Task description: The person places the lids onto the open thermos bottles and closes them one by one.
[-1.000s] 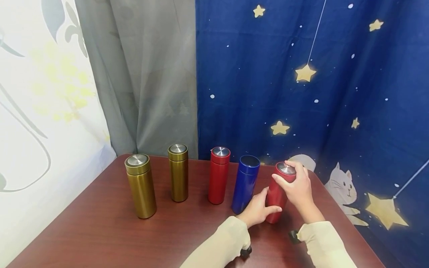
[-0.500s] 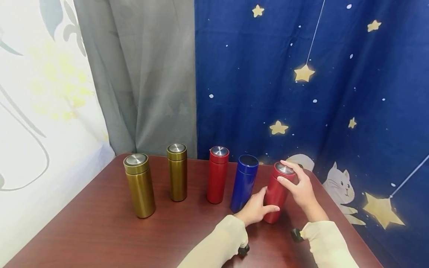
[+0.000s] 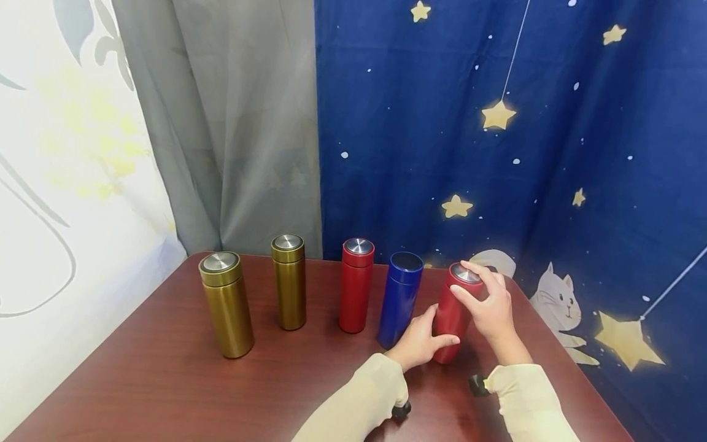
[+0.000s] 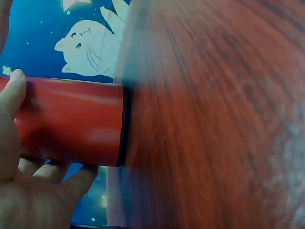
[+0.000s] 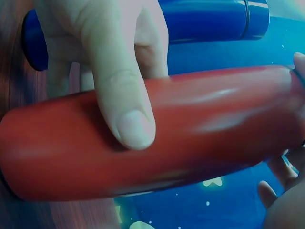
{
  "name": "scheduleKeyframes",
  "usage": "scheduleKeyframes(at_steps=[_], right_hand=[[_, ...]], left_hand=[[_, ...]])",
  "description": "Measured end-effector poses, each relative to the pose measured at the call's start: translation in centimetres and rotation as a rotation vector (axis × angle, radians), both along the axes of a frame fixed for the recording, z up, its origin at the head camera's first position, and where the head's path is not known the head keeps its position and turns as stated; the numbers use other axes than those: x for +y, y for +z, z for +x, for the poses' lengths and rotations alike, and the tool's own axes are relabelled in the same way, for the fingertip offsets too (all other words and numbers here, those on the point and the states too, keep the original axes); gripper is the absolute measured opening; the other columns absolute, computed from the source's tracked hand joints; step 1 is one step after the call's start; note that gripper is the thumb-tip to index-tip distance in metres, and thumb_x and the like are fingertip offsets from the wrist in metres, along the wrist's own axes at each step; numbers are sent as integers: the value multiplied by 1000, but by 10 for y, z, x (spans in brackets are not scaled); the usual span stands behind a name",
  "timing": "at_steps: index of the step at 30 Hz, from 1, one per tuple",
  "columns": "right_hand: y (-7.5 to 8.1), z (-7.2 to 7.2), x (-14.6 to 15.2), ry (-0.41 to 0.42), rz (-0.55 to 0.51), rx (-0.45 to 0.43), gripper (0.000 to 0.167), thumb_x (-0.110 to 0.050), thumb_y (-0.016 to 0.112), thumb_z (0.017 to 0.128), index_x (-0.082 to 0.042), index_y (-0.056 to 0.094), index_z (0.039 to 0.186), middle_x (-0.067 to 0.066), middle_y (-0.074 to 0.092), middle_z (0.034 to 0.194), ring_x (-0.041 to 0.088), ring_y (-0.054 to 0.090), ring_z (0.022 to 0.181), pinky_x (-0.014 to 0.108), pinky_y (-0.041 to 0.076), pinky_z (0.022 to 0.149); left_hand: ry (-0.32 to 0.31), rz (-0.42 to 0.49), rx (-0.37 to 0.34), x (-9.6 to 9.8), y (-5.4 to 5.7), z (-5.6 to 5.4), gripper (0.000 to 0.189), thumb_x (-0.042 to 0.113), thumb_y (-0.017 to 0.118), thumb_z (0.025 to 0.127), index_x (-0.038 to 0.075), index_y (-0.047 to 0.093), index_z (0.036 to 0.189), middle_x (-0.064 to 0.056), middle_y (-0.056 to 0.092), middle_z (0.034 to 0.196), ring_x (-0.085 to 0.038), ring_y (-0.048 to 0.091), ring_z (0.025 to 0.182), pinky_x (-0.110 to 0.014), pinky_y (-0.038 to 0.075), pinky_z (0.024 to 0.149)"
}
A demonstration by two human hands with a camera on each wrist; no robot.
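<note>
At the right end of a row of thermos flasks stands a red thermos (image 3: 450, 322) with a silver-topped lid. My left hand (image 3: 417, 341) grips its lower body, thumb across the front and fingers behind. Around the lid curls my right hand (image 3: 493, 307), with thumb on the near side and fingers over the top. In the left wrist view the dark base of the red thermos (image 4: 71, 121) is right at the tabletop. The right wrist view has the left thumb lying along the red thermos (image 5: 209, 119). Just left of it stands a blue thermos (image 3: 399, 307).
Another red thermos (image 3: 355, 291) is left of the blue one. Two gold thermoses, one farther back (image 3: 289, 288) and one nearer (image 3: 227, 310), stand on the left. All rest on a dark red wooden table (image 3: 182, 393). Behind it hang a grey curtain (image 3: 265, 153) and a starry blue curtain (image 3: 397, 153).
The right hand's fingers have shifted slightly around the lid, while the left hand keeps its grip on the body. The whole head view has drifted a little.
</note>
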State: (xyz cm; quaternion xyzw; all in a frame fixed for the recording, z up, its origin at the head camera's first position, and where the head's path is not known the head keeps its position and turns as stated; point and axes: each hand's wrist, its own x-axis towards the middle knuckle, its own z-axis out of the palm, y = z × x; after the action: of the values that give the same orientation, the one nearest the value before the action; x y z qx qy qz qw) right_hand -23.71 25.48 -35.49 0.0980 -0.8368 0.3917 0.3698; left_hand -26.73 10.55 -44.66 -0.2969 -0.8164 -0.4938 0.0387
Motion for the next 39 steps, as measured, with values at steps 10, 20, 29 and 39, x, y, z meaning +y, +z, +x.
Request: scheduleKeyframes(at_steps=[10,20,29,39], right_hand=[[-3,-1,-9,-98,-2,84,52,-23,83,74,-19,67,123,18,58,108,32,49,99,49,40,77],[-6,-7,-14,-149,20,176,52,-27,84,72,-15,68,121,19,59,104,36,46,99,49,39,78],[-7,-8,-15,-164,40,250,52,-27,84,71,-11,68,119,21,62,100,38,46,97,52,35,81],[-3,2,-15,-124,-10,29,54,-25,82,77,-16,63,127,18,61,115,34,45,108,54,45,81]], left_hand=[[23,-27,35,3,-2,5,67,45,69,87,16,41,140,3,64,118,-9,63,102,-25,50,90],[74,-20,68,6,-2,9,64,36,71,89,12,41,140,-1,63,117,-13,63,102,-30,51,90],[98,-20,31,8,-1,13,66,36,73,87,14,41,140,1,62,119,-12,62,104,-29,51,90],[93,-53,-25,1,12,15,66,40,75,84,12,43,135,0,65,111,-10,64,95,-27,53,85]])
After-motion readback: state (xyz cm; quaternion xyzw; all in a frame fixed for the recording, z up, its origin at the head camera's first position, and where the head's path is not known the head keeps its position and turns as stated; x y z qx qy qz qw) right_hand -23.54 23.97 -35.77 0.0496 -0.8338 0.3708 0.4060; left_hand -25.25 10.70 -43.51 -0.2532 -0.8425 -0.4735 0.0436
